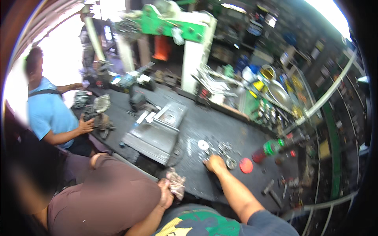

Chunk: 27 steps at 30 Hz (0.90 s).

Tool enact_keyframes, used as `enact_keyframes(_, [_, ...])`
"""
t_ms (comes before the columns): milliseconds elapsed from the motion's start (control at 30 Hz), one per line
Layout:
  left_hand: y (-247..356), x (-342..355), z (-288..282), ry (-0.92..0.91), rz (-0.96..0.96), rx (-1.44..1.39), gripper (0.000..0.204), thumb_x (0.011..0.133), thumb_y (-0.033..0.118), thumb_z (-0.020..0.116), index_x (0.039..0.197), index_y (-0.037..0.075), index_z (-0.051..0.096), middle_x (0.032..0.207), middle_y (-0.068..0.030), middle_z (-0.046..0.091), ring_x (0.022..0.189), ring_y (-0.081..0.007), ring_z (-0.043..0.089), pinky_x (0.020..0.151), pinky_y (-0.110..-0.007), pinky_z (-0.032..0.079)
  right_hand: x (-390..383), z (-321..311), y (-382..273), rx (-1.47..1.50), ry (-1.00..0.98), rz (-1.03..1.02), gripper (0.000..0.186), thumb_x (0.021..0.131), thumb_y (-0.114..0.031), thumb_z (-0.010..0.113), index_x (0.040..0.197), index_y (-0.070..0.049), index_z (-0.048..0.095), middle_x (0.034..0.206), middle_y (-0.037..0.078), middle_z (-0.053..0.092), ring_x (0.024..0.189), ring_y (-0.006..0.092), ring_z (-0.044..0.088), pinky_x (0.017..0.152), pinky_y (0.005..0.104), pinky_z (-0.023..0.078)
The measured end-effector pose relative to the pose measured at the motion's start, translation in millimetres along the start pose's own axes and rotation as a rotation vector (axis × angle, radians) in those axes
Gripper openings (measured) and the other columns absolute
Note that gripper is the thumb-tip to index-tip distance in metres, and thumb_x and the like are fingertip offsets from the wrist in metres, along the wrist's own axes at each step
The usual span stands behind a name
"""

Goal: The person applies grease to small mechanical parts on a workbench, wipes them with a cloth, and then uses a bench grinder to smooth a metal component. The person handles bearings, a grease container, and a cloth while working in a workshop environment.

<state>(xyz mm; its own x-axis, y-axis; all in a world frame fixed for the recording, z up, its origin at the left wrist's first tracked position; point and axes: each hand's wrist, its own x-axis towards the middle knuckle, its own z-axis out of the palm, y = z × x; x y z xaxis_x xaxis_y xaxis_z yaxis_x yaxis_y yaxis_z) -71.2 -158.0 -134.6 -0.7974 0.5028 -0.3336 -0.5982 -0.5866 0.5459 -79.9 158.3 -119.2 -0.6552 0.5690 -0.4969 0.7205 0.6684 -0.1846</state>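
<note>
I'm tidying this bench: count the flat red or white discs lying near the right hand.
2: a white disc just beyond the right hand, and a red disc to that hand's right. Another may be hidden under the hand.

A workshop is surrounding the dark table (204, 120): a hammer (271, 191) and metal rings (231, 163) (bearings, perhaps) are lying there.
</note>
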Motion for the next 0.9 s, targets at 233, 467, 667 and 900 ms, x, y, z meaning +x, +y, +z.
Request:
enact_keyframes(233, [-8, 46, 65, -0.194, 0.006, -0.082, 0.033, 0.116, 0.013, 0.046, 0.142, -0.003, 0.056, 0.132, -0.0166, 0.068, 0.125, -0.0261, 0.066, 0.114, -0.043, 0.049, -4, 7, 24, 0.224, 0.051, -0.024, 0.042, 0.096, -0.034, 0.072, 0.111, 0.004, 0.079, 0.108, 0.029, 0.078, 0.106, 0.0429, 0.076, 0.094, 0.048, 0.058])
enact_keyframes(467, [-53, 76, 65, -0.042, 0.443, 1.318, 0.065, 0.104, 0.024, 0.072, 0.158, -0.001, 0.046, 0.155, -0.021, 0.057, 0.142, -0.0281, 0.057, 0.115, -0.04, 0.048, -134, -15, 51, 0.421, 0.16, -0.49, 0.033, 0.102, -0.029, 0.069, 0.096, 0.003, 0.068, 0.084, 0.022, 0.073, 0.079, 0.037, 0.072, 0.076, 0.0486, 0.055])
enact_keyframes(667, [-76, -105, 59, -0.109, -0.092, 0.287, 0.069, 0.106, 0.027, 0.072, 0.163, 0.004, 0.04, 0.146, -0.0139, 0.063, 0.126, -0.0222, 0.066, 0.106, -0.04, 0.056, -196, 7, 86, 0.25, -0.181, -0.851, 0.03, 0.104, -0.028, 0.069, 0.107, 0.001, 0.066, 0.097, 0.027, 0.073, 0.093, 0.0475, 0.072, 0.08, 0.0548, 0.055])
enact_keyframes(900, [-145, -238, -25, 0.101, -0.05, 1.05, 0.054, 0.09, 0.02, 0.088, 0.135, -0.001, 0.065, 0.113, -0.0072, 0.075, 0.104, -0.0167, 0.07, 0.091, -0.034, 0.057, -259, 60, 75, -0.045, -0.56, -1.322, 0.029, 0.095, -0.019, 0.076, 0.118, -0.002, 0.074, 0.106, 0.024, 0.076, 0.102, 0.0449, 0.073, 0.088, 0.0507, 0.059])
